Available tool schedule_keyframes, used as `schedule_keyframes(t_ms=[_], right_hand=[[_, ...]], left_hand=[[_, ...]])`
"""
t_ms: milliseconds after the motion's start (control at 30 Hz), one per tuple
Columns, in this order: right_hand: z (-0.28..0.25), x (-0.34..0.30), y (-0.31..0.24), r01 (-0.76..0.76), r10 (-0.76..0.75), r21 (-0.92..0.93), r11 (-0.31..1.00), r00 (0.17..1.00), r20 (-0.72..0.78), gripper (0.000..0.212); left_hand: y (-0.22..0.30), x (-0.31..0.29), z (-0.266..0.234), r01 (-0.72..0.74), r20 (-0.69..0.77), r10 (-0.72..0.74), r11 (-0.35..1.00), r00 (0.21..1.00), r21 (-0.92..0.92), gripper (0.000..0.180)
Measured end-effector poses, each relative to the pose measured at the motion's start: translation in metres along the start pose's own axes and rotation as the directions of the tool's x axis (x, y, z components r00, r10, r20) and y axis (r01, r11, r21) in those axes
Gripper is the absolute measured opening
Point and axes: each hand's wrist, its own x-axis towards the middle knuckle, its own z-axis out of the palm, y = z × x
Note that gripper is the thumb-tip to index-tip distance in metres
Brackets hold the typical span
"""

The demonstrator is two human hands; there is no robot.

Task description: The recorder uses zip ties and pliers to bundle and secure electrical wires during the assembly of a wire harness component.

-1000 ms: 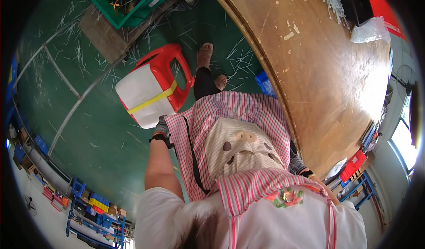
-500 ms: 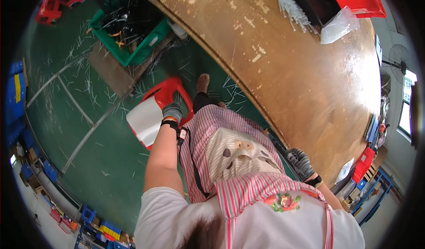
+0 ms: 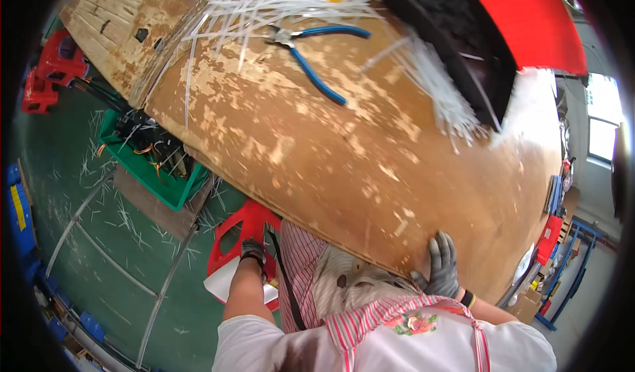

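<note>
My left hand (image 3: 253,249), in a grey glove, is down at the side of a red plastic stool (image 3: 254,218), its fingers closed on the stool's edge. A white pad (image 3: 223,282) lies on the stool's seat, partly behind my forearm. My right hand (image 3: 442,271), also gloved, rests with fingers spread on the near edge of the worn wooden table (image 3: 344,173). Farther across the table lie blue-handled cutting pliers (image 3: 286,38), beside a loose heap of white plastic strips (image 3: 264,5) that look like cable ties.
A black tray (image 3: 493,97) holds dark parts, with a bundle of white strips (image 3: 440,94) along it and a red bin (image 3: 532,25) behind. Left of the table, a green crate (image 3: 152,183) of black parts stands on a brown board (image 3: 149,206). Strips litter the green floor.
The view has swung toward the table, bringing the pliers and strip heap into sight. My right hand has gone from hanging half-curled at the table edge to spread upon it. My left stays at the stool.
</note>
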Motion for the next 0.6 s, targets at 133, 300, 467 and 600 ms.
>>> schedule_keyframes(t_ms=[133,300,467,600], right_hand=[[0.002,-0.010,0.008,0.039,-0.029,-0.141,0.989,0.997,0.077,0.087],[0.010,-0.007,0.002,-0.012,0.037,-0.181,0.983,0.990,0.138,0.088],[0.013,-0.009,0.000,-0.039,0.072,-0.196,0.980,0.984,0.162,0.090],[0.010,-0.008,-0.002,-0.047,0.079,-0.186,0.981,0.982,0.169,0.091]], left_hand=[[-0.009,0.012,-0.014,-0.217,-0.176,0.218,0.976,0.960,0.024,0.050],[-0.030,0.022,-0.019,-0.199,-0.052,0.195,0.976,0.979,-0.090,0.049],[-0.044,0.034,-0.033,-0.197,-0.041,0.193,0.969,0.980,-0.151,0.048],[-0.059,0.037,-0.046,-0.174,-0.054,0.166,0.963,0.985,-0.205,0.046]])
